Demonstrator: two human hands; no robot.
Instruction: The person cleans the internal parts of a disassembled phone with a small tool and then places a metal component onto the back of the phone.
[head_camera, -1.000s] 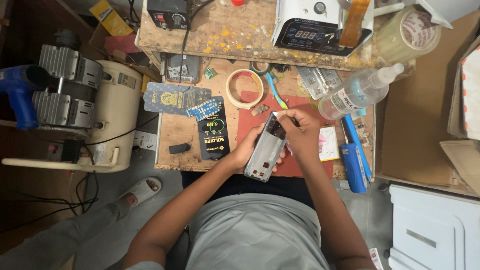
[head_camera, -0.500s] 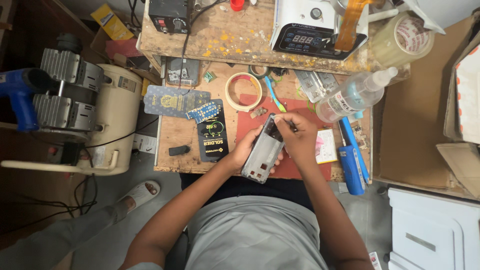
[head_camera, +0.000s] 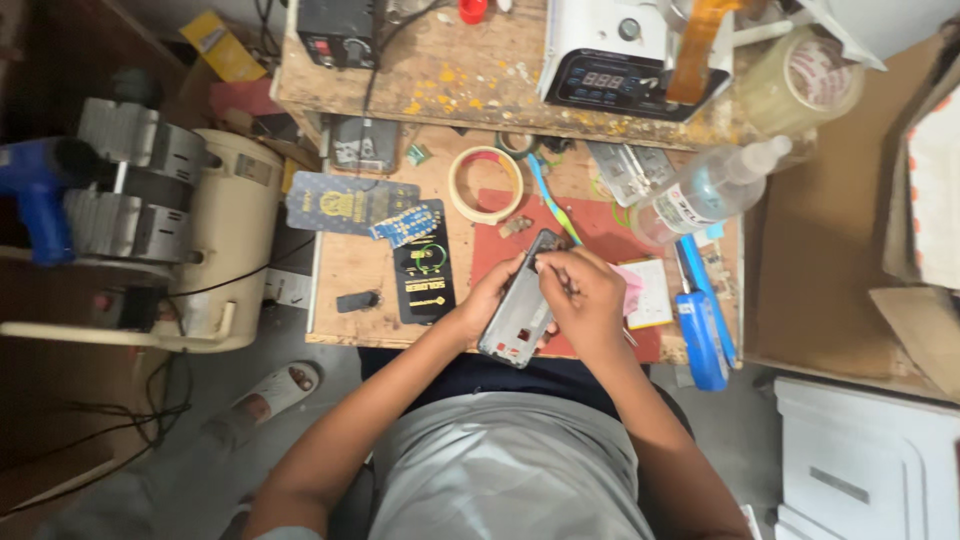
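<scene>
Left hand (head_camera: 492, 300): grip closed around the phone frame (head_camera: 522, 312), tilted above the red mat (head_camera: 600, 235).
Right hand (head_camera: 585, 295): fingers pinched narrow on the frame's upper part (tool unclear).
Desk (head_camera: 350, 262): tape roll (head_camera: 485, 185) nearby.

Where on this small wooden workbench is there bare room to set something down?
Bare wood lies left of the black card, around the small black block. The red mat behind the hands is partly free. The right edge is crowded: clear plastic bottle, blue tools.
</scene>
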